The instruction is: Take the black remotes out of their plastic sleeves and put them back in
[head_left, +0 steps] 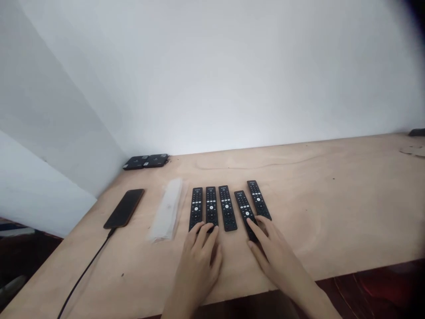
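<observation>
Five remotes [226, 208] lie face up on a table [332, 230], so buttons show. The left hand [199, 254], fingers slightly spread, meets the left pair's near ends, seemingly steadying them; the right hand [277, 250] spreads over the fourth, pinch unclear.

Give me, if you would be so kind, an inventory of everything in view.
Remotes: five, black with white buttons, side by side mid-table
Sleeve-like strip: one, whitish, left of the remotes
Phone: one, black with brownish edge, far left
Cable: one, black, running from the phone
Flat boxes: two, black, back left corner
Table: one, light wood, beneath these
Walls: whitish, behind and left
Unclear object: one, dark, right edge
Fabric: dark red, below the table's front edge
Left hand: one, bare, at the two leftmost remotes
Right hand: one, bare, at the fourth remote
</observation>
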`<state>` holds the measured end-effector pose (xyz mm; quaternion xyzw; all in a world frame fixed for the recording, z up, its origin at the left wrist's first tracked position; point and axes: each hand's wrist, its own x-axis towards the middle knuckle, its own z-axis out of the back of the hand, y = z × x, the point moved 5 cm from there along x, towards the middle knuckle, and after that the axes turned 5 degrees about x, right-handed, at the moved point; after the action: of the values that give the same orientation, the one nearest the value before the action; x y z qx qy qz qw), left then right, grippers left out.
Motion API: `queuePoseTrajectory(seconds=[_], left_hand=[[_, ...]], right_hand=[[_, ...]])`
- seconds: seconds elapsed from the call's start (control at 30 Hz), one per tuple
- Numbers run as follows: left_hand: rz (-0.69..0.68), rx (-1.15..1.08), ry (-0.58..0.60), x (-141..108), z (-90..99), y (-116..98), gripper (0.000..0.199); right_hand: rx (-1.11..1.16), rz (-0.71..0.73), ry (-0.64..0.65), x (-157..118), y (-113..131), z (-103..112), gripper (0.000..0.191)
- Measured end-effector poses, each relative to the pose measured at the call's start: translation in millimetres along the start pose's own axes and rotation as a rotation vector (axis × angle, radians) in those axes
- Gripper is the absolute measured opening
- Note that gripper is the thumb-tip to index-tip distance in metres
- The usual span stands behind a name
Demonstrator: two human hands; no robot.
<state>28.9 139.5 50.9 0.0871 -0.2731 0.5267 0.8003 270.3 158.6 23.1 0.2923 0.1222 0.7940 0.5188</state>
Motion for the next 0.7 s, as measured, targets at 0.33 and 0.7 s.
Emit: queuePoseTrajectory(seconds=[0.33, 0.7], left_hand=[[-0.005, -0.026, 0.01, -0.9, -2.5, -0.1, 0.046], [-0.004, -0.048, -0.003, 1.0, -1.2, 0.7, 0.047]], right_hand=[[-0.089, -0.015, -0.039, 30.5, 5.2, -4.1, 0.052], [-0.086, -0.098, -0.243, 26.1, -13.6, 2.0, 0.043]])
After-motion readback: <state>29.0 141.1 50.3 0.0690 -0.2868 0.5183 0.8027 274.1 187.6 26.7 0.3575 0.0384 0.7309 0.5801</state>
